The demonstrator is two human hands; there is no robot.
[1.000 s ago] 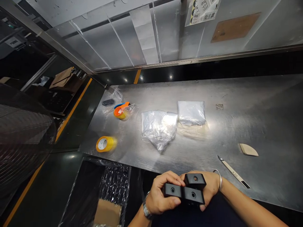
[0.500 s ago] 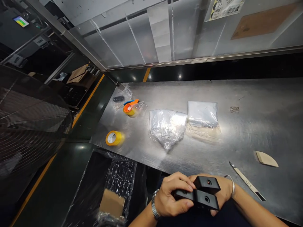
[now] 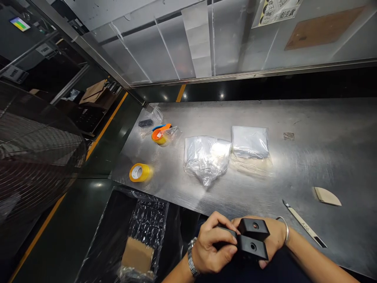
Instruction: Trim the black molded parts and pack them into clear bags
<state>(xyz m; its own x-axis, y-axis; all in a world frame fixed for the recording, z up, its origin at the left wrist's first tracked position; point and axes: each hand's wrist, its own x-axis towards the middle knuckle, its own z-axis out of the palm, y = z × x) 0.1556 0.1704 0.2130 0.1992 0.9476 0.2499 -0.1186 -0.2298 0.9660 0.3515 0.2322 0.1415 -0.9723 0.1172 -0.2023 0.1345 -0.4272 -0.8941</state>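
Note:
Low at the front edge of the table, my left hand [image 3: 212, 244], with a metal watch on its wrist, pinches a small black block between thumb and fingers. My right hand [image 3: 275, 232], wearing a silvery bangle, is closed around two black rectangular blocks from behind and below. One block [image 3: 261, 227] lies behind the other block [image 3: 259, 248], and each shows a round hole in its end face. The piece in my left hand is up against their left ends; my fingers partly hide it. Most of my right fingers are hidden too.
On the metal table [image 3: 294, 165] lie a long pale-handled blade [image 3: 304, 224], a beige wedge-shaped pad [image 3: 327, 196], two clear plastic packs, a yellow tape roll [image 3: 140, 173] and an orange tape dispenser [image 3: 159, 135]. A plastic-lined box [image 3: 101, 228] stands below left.
My left fingers have curled and shifted on the black block they pinch, which looks slightly raised. The two blocks in my right hand stay held. The whole view has slid slightly left.

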